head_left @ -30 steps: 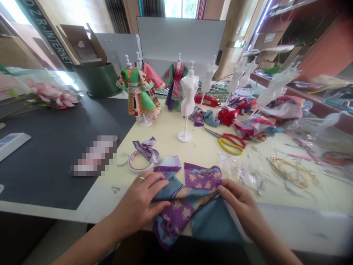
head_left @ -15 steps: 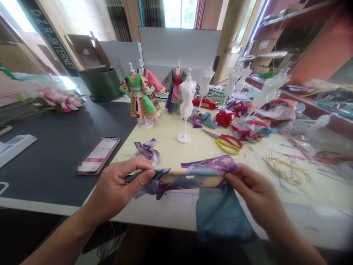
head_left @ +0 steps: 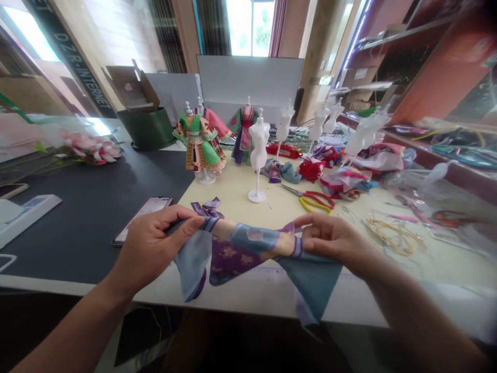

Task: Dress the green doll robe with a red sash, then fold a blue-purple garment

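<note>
A piece of purple and teal printed fabric point(head_left: 240, 254) hangs stretched between my hands, just above the cream table point(head_left: 240, 191). Its lower part falls in pointed flaps, with a floral purple panel in the middle. My left hand point(head_left: 151, 243) pinches its left end between thumb and fingers. My right hand point(head_left: 330, 238) grips its right end the same way. A purple ribbon bow point(head_left: 207, 208) lies just beyond my left fingers, partly hidden behind them.
Dressed doll mannequins point(head_left: 200, 142) and a bare white mannequin point(head_left: 259, 145) stand beyond the fabric. Red-and-yellow-handled scissors point(head_left: 314, 203), fabric scraps point(head_left: 344, 181) and gold cord point(head_left: 392, 235) lie on the table. A phone point(head_left: 145, 217) rests on the dark mat point(head_left: 85, 243) at left.
The fabric has gone from lying on the table to being lifted and stretched out. My hands have moved farther apart, and the fabric now hangs open in flaps.
</note>
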